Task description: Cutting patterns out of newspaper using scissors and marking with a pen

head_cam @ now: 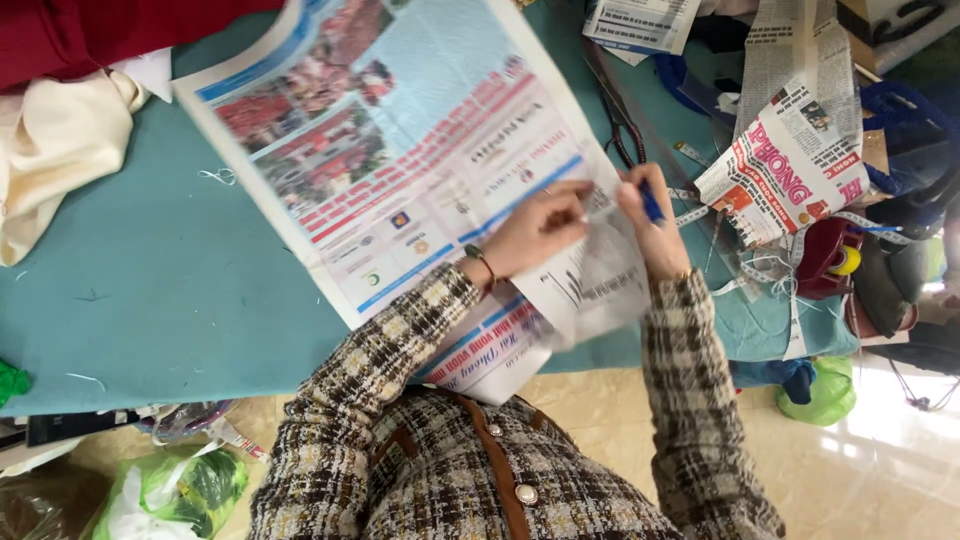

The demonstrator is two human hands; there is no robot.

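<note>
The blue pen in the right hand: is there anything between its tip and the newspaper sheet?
Nothing visible. The right hand holds the blue pen directly over the newspaper sheet, beside the left hand, which presses flat on the sheet. The scissors lie farther up the table, apart from it.

Both forearms, in checked tweed sleeves, reach up from the body toward twelve o'clock. The left hand (540, 228) lies palm down, fingers stretched toward two o'clock, a bracelet at the wrist and a ring on one finger. The right hand (652, 222) sits at its three o'clock, fingers curled in a writing grip, seemingly pinched tight, wrist bent.
</note>
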